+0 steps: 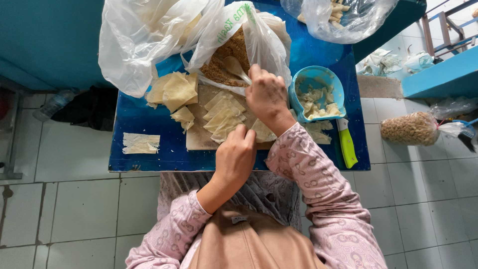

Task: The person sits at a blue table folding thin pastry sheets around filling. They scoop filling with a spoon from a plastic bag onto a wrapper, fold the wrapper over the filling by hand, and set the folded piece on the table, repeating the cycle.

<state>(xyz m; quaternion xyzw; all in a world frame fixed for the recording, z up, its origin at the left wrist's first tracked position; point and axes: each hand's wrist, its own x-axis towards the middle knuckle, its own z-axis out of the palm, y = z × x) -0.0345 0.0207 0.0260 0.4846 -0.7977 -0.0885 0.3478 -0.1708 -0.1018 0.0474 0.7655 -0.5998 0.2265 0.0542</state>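
Pale pastry sheets (222,115) lie fanned on the wooden board (199,137) on the blue table (144,164). The right hand (268,95) grips a white plastic spoon (236,68), dipping into brown crumbly filling (225,60) in a clear bag. The left hand (235,157), fingers curled, presses a sheet's edge. Several sheets appear unfilled; more wait in a stack (172,89).

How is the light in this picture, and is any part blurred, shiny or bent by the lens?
Head view: soft, even daylight with weak shadows; glare on the white plastic bag and the glossy blue table; floor tile lines curve near the edges from the wide lens; the right hand and left hand look sharp.
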